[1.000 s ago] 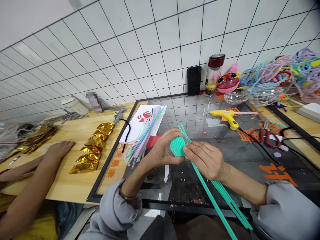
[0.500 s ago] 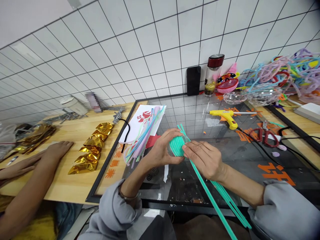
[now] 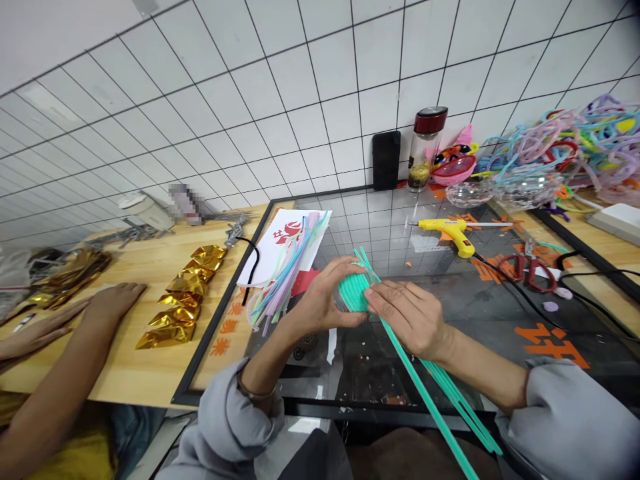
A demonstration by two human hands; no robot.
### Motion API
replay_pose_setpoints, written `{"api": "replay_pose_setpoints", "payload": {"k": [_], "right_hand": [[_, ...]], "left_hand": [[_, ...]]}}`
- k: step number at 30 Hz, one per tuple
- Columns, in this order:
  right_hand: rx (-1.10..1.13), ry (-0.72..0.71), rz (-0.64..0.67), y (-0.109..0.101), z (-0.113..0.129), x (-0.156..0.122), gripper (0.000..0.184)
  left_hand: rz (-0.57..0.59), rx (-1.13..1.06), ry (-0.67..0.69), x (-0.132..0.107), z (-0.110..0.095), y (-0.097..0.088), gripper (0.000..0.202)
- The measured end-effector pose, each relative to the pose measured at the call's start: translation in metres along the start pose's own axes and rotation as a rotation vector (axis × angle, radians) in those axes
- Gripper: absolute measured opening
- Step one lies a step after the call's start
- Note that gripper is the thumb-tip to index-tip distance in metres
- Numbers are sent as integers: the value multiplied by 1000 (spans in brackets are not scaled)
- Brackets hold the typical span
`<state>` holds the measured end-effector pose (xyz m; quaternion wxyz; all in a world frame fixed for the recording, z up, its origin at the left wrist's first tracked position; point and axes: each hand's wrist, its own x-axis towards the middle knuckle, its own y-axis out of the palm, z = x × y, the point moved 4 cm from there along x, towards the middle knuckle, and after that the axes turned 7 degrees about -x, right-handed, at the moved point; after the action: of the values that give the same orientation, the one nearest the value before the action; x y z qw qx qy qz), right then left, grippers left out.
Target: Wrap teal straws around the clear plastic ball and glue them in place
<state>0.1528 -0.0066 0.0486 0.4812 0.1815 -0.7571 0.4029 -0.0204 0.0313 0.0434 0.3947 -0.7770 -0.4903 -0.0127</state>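
My left hand (image 3: 321,299) curls its thumb and fingers around a small, rounded clear plastic shell whose face is covered with rows of teal pipe cleaner (image 3: 354,292). Against the shell's right side, my right hand (image 3: 413,319) has its fingertips pressed together on a teal pipe cleaner strand (image 3: 417,379). That strand runs down past the table's front edge, and short ends poke out above the shell. The fingers partly hide the shell. Beneath my right wrist lie several loose teal pipe cleaners (image 3: 460,405).
A yellow glue gun (image 3: 450,233) and red-handled scissors (image 3: 527,272) lie to the right, with black cords. Pastel pipe cleaners (image 3: 285,267) rest on white paper. Folded gold foil (image 3: 175,300) lies left, beside another person's arm (image 3: 95,340). A glass bottle (image 3: 425,153) and phone (image 3: 386,160) stand behind.
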Motion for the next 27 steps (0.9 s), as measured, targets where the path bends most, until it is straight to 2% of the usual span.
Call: {"api": "replay_pose_setpoints", "payload": {"k": [7,19,27], "right_hand": [[44,38,5,0,-2,0,16],[77,47,15,1,-2,-1,16],[49,52,29,1,-2,-3,19]], "left_hand": [[18,-22,0,1,-3,-2,62],[61,-29,19,1,0,-3,66],[67,50,12,1,-3,-6,68]]}}
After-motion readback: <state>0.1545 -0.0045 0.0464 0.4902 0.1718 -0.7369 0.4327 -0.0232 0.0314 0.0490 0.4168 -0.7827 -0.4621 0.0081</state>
